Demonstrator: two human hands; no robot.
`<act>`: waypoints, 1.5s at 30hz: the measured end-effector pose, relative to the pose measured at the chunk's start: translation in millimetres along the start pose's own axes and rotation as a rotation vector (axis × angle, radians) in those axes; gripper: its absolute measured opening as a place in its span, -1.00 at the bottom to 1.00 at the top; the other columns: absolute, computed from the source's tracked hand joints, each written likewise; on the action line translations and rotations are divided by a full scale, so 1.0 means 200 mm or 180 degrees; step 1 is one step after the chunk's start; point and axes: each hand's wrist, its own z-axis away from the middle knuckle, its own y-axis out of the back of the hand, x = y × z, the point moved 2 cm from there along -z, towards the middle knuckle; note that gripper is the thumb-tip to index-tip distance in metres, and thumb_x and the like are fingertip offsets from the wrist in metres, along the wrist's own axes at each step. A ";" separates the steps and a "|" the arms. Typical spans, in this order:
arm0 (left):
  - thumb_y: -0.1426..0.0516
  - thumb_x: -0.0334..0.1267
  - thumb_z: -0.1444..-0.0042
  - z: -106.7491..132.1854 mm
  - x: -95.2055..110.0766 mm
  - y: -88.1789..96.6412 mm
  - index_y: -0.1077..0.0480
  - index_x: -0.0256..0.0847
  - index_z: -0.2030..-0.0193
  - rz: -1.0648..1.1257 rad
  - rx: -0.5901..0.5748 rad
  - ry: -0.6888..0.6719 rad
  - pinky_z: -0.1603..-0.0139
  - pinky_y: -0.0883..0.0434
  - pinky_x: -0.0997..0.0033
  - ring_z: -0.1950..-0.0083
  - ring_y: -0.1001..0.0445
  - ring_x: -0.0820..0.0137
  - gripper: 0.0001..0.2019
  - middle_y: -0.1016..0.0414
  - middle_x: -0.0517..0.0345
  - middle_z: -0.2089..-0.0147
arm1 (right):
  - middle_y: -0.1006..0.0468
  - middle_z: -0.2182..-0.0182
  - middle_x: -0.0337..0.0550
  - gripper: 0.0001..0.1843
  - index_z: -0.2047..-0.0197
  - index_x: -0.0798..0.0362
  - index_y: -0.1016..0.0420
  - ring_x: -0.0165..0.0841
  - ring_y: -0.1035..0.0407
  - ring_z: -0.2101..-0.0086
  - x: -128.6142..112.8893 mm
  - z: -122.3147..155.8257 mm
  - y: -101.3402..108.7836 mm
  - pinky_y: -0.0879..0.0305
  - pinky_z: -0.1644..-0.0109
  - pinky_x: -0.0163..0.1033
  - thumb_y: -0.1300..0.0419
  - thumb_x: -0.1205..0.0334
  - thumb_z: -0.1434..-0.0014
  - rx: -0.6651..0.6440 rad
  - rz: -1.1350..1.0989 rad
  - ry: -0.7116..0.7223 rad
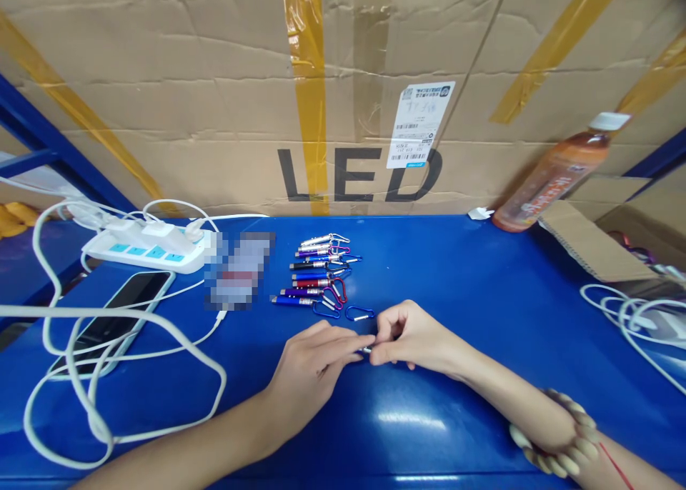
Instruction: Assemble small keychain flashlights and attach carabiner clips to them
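My left hand (316, 361) and my right hand (421, 341) meet over the middle of the table. Between their fingertips shows the end of a small silver metal piece (366, 349); the rest of it is hidden by my left fingers. My right thumb and forefinger pinch this end, while my left fingers lie closed along it. Just above my hands lies a loose blue carabiner (359, 313). Behind it, several pen-shaped lights (311, 283) in blue, purple, red, black and silver form a column, with carabiners at their right ends.
On the left are a power strip (187, 258), a phone (123, 311), a blurred-out device (240, 270) and looping white cables (161, 318). A large carton (214, 118) stands behind the blue table (455, 276). A drink bottle (554, 179) leans at the back right, near a small open box (589, 243).
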 end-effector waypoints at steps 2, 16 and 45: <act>-0.07 -0.46 -0.15 -0.01 0.01 0.00 -0.50 -0.17 0.18 0.0048 -0.0060 0.0413 0.29 -0.46 0.49 0.33 -0.55 0.41 -0.79 -0.61 0.15 0.31 | -0.33 0.75 -0.37 -0.60 0.63 0.16 -0.40 -0.62 -0.11 0.73 0.00 -0.01 0.00 -0.05 0.72 -0.50 -0.45 0.05 0.35 0.0293 0.0081 0.0350; -0.02 -0.35 -0.14 -0.02 -0.01 0.01 -0.47 -0.23 0.17 0.0371 -0.0165 0.1233 0.26 -0.46 0.49 0.37 -0.52 0.40 -0.78 -0.58 0.13 0.32 | -0.47 0.38 -0.17 -0.83 0.26 0.03 -0.59 -0.47 -0.37 0.42 -0.08 0.07 0.04 -0.34 0.41 -0.38 -0.26 0.17 -0.07 0.0642 0.1568 0.2893; 0.07 -0.46 -0.20 0.00 0.02 0.00 -0.30 -0.20 0.23 -0.0082 -0.0578 0.0597 0.16 -0.46 0.49 0.19 -0.55 0.40 -0.83 -0.57 0.11 0.23 | -0.40 0.54 -0.21 -0.77 0.61 0.14 -0.49 -0.52 -0.29 0.51 -0.07 0.06 -0.01 -0.15 0.54 -0.43 -0.28 0.28 -0.04 0.0629 0.0998 0.2593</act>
